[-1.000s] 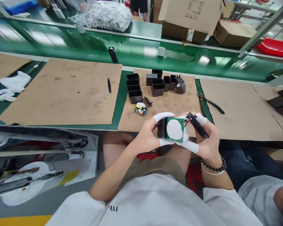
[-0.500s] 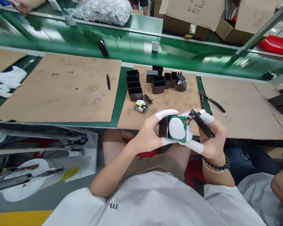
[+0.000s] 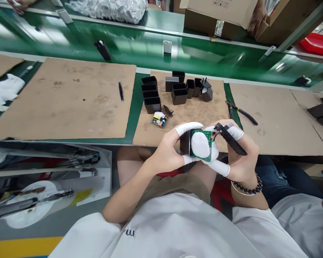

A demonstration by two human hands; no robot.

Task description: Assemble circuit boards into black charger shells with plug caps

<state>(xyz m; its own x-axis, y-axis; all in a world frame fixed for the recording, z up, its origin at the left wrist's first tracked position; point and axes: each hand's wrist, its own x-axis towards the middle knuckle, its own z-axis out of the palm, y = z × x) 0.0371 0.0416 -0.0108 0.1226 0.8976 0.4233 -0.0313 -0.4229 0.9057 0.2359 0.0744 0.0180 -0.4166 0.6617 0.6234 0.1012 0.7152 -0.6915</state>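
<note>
White finger cots cover fingertips on both hands. My left hand is closed around a black plastic casing. A green circuit board with a round white pad sits partly inside the casing's mouth. My right hand grips the board from the other side. Thin wires join the board to a black plug cover, which lies across my right fingers. Beyond my hands, several empty black casings stand on cardboard, beside a loose circuit board with components facing up.
Pliers with black-yellow handles lie at the right. A black pen-like tool rests on the left cardboard. Behind runs a green conveyor belt carrying a white adapter. Another person's hand is at a box.
Both hands keep the same grip, with the board at nearly the same depth in the casing. Items on the conveyor have shifted left. A co-worker's hand has appeared by the boxes.
</note>
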